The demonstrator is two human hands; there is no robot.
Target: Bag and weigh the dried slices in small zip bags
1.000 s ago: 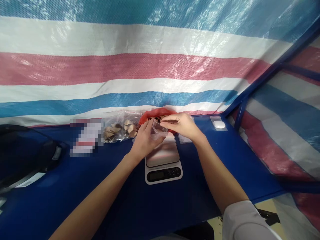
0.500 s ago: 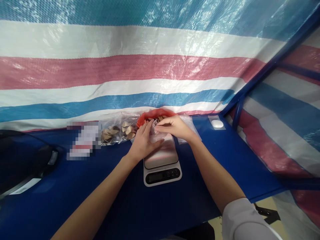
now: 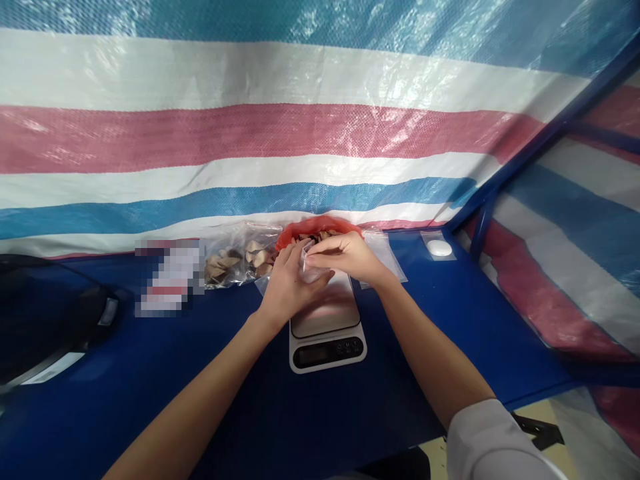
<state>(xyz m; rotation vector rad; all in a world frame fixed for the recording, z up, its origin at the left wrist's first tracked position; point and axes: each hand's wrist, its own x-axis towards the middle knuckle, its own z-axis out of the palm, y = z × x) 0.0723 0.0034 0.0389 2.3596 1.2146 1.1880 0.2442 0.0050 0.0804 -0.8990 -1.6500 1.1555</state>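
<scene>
A small clear plastic bag (image 3: 311,272) is between my hands, over the back of a kitchen scale (image 3: 327,313). My left hand (image 3: 290,283) curves around the bag's left side, its thumb reaching over the scale plate. The fingertips of my right hand (image 3: 345,257) pinch the bag's upper edge. Just behind my hands lies a red plastic bag (image 3: 320,225) with brown dried pieces inside. The scale's display looks dark. Part of the clear bag is hidden by my fingers.
Left of my hands lie clear bags of dried pieces (image 3: 223,268) and a blurred-out packet (image 3: 173,277). A black object (image 3: 50,320) sits at far left. To the right are a flat clear bag (image 3: 385,257) and a white oval item (image 3: 439,248) on the blue table (image 3: 475,313). Striped sheeting hangs behind.
My view has shifted slightly. My hands stay over the scale with the clear bag between them, and the fingers have moved only a little.
</scene>
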